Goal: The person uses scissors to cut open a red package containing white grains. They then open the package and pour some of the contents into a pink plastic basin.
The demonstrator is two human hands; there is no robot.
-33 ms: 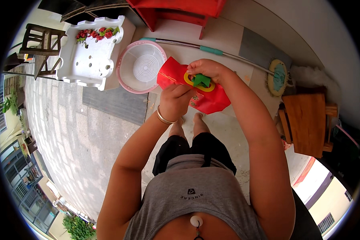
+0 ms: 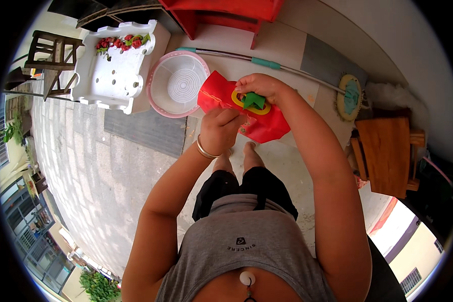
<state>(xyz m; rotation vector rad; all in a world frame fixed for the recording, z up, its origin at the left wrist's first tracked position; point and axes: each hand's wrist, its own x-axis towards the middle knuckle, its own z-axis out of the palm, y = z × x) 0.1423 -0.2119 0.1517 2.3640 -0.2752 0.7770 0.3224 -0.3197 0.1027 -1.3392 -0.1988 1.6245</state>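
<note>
A red bag (image 2: pixel 269 128) with a yellow oval handle (image 2: pixel 267 109) is held up in front of me, above my feet. My right hand (image 2: pixel 260 86) is closed at the far side of the handle, its fingertips pinching the rim. Through the handle's opening pokes a bright green piece (image 2: pixel 254 101); what it belongs to is hidden. My left hand (image 2: pixel 220 130), a bangle on its wrist, is closed against the bag's near left side. Its fingertips are partly hidden, but they seem to grip the red material.
Left of the bag stands a white and pink colander basin (image 2: pixel 181 85). Beyond it is a white foam box (image 2: pixel 93 83) holding red peppers (image 2: pixel 121 44). A mop (image 2: pixel 267 63) lies across the floor behind. A wooden stool (image 2: pixel 385 156) is at right, a red bench (image 2: pixel 226 12) at the far side.
</note>
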